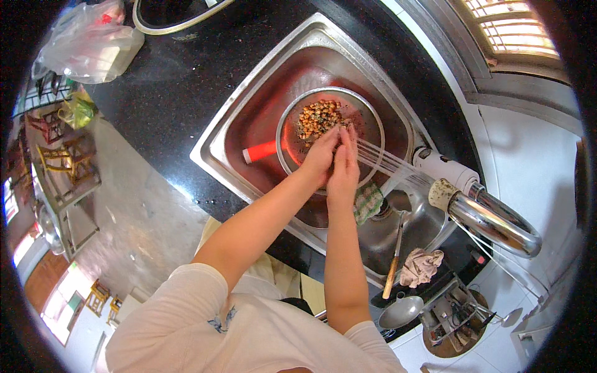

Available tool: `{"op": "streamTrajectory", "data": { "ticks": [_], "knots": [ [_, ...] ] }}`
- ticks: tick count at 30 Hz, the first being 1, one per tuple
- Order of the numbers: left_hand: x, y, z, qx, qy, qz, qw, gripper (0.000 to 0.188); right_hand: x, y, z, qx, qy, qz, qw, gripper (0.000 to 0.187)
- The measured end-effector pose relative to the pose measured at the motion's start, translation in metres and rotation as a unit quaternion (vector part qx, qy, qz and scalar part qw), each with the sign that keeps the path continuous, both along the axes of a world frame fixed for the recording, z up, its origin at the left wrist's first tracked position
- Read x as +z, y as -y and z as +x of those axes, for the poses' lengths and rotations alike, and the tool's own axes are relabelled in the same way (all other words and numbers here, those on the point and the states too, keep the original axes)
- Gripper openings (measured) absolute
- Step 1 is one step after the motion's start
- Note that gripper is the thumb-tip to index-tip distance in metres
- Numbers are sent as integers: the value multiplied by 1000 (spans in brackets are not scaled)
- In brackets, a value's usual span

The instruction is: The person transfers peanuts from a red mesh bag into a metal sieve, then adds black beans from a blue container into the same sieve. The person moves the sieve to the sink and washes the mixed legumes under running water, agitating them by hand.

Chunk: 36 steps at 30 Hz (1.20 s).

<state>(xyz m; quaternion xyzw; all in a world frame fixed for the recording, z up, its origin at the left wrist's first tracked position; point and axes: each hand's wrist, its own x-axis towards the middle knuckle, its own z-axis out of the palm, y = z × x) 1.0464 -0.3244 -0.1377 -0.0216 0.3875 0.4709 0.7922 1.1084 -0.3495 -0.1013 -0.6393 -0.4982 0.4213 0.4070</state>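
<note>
My left hand [321, 155] and my right hand [343, 163] are held palm to palm with their fingers stretched out. They are over the near side of a round metal-rimmed pan [285, 163] in the steel sink. Small brown and dark pieces, like beans or nuts [318, 119], lie in the pan just beyond my fingertips. A red handle [262, 151] with a pale end sticks out at the pan's left. Thin streams of water [398, 166] from the tap [497, 224] run toward my hands. Whether anything small lies between my palms is hidden.
A green-and-white cloth [369, 202] hangs at the sink divider [393, 181]. The smaller basin holds a wooden-handled utensil [393, 264]. A crumpled pink rag [421, 267] and utensil rack [457, 311] are at right. A plastic bag [93, 46] and round lid [144, 26] sit on the dark counter.
</note>
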Motion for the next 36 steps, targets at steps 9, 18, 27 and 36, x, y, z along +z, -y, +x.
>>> {"op": "streamTrajectory", "data": {
  "ticks": [9, 18, 27, 36],
  "knots": [
    [3, 7, -25, -12, 27, 19, 999, 56, -10, -29, 19, -177, -476, -135, 851, 50],
    [-4, -9, -34, -30, -269, 104, 957, 40, 10, -36, 13, -243, -508, -160, 811, 41],
    [-26, -30, -46, -199, -682, 328, 623, 40, 8, -5, -9, -350, -374, -227, 828, 38],
    [-28, -10, -29, -226, -583, 308, 717, 30, -43, -31, -11, -387, -492, -209, 751, 35]
  ]
}}
